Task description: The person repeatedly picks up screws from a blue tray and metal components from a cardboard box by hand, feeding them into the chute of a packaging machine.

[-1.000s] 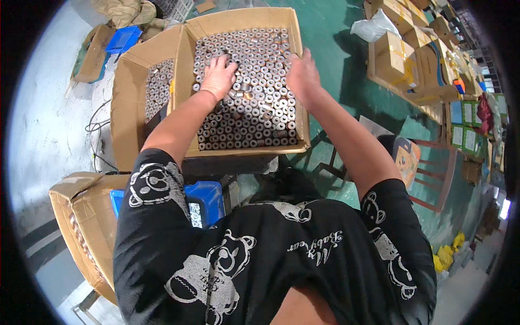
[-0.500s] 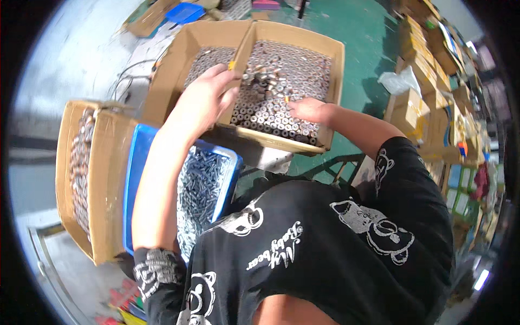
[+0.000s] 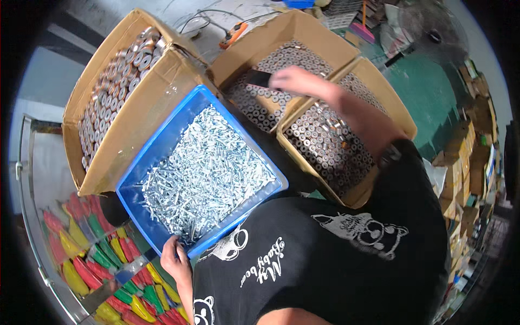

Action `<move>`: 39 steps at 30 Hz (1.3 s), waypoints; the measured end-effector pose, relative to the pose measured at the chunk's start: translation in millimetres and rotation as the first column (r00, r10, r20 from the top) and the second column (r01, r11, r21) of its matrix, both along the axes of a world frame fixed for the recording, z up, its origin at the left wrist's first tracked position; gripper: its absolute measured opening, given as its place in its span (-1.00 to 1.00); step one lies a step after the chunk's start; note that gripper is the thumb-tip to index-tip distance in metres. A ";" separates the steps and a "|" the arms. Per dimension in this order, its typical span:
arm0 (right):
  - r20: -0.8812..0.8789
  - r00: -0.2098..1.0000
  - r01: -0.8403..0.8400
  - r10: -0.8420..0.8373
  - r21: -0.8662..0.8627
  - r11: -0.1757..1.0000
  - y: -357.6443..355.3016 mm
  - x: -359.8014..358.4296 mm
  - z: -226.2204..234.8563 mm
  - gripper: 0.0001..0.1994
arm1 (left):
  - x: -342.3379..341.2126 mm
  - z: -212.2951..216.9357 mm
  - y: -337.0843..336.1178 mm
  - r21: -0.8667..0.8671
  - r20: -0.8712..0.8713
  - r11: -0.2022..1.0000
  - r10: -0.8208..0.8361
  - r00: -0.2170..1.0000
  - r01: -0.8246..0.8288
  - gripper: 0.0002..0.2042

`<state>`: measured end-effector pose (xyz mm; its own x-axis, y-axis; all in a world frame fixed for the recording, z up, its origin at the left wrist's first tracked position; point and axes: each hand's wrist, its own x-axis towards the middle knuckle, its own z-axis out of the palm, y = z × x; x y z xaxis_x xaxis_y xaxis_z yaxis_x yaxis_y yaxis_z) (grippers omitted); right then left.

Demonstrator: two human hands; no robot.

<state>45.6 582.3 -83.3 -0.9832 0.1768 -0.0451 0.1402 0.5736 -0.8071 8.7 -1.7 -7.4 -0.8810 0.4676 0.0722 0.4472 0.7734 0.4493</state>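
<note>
Far left: cardboard carton [image 3: 165, 65], tilted in view, packed with ring-ended metal cylinders [image 3: 103, 111], some with coppery sides. Probably stiff and dense; a full carton likely heavy, better lifted from beneath than by its soft-looking walls.

Next, blue plastic tub [image 3: 135, 181], just beside that carton. Left hand [image 3: 176, 261] at the tub's near corner, fingers bent over the rim, tips by the contents; cannot tell whether they grip the rim or pinch anything. Tub holds a loose heap of small silvery metal pins [image 3: 208, 168], reaching near the right corner, blue wall bare along the left edge. Singly the pins look light, hard, smooth, perhaps slippery: pinch at mid-length. Loaded tub likely heavy; rim at two opposite edges seems the sound hold.

Right of the tub, middle carton [image 3: 319, 40]: more cylinders inside. Dark flat piece [image 3: 259, 78] over its left half, at the fingertips of the right hand [image 3: 297, 81]. Hand blurred; cannot tell whether it grips the piece. Looks thin; stiffness unclear; an edge would be the place to pinch.

Far right, adjoining carton [image 3: 398, 103], cylinders up to its near edge, partly behind the right forearm. Smooth sides: grasp across the barrel.
</note>
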 end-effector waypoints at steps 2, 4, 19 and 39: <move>0.146 0.986 -0.120 0.076 0.322 0.939 -6.8 -84.7 -65.6 -0.80 | -7.8 -5.6 11.5 -0.096 0.050 0.994 0.063 0.997 -0.058 -0.83; 0.504 0.863 -0.315 0.026 0.497 0.809 -17.8 -131.2 -112.4 -0.78 | -7.3 -7.7 12.2 -0.121 0.061 0.990 0.082 0.995 -0.075 -0.83; 0.617 0.787 -0.236 -0.006 0.310 0.921 -1.3 -148.7 -224.6 -0.65 | -13.2 7.5 24.8 -0.064 -0.115 0.992 0.105 0.988 -0.112 -0.85; 0.459 0.888 -0.416 -0.031 0.830 0.372 -230.3 -289.6 213.6 -0.55 | -4.5 -1.7 -3.3 0.137 -0.297 0.990 0.037 0.954 0.004 -0.91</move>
